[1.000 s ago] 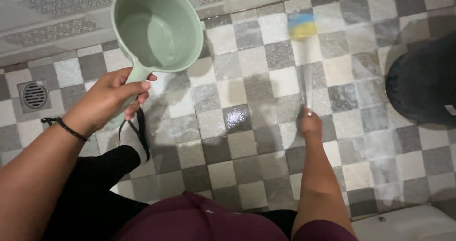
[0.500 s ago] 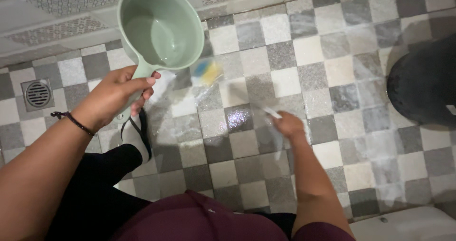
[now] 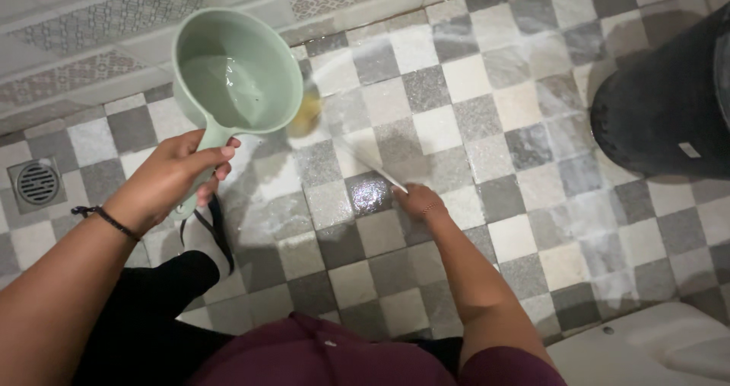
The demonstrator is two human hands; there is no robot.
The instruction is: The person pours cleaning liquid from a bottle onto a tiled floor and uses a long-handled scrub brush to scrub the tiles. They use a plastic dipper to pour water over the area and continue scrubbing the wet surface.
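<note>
My left hand point(image 3: 175, 177) grips the handle of a pale green plastic water scoop point(image 3: 236, 70), held above the wet checkered floor with a little water inside. My right hand point(image 3: 418, 201) holds the thin white handle of a scrub brush point(image 3: 365, 160). Its yellowish head point(image 3: 308, 112) is blurred with motion and sits low on the tiles just right of the scoop, partly behind its rim. A black band circles my left wrist.
A round metal floor drain point(image 3: 36, 182) lies at the left edge. A large dark bucket point(image 3: 669, 104) stands at the right. A white fixture's rim point(image 3: 646, 348) shows at bottom right. My foot in a black-strapped sandal point(image 3: 205, 238) rests on the tiles.
The brush head has swept left across the tiles, from the upper right toward the scoop. My right hand moved left with it. The scoop stayed nearly in place.
</note>
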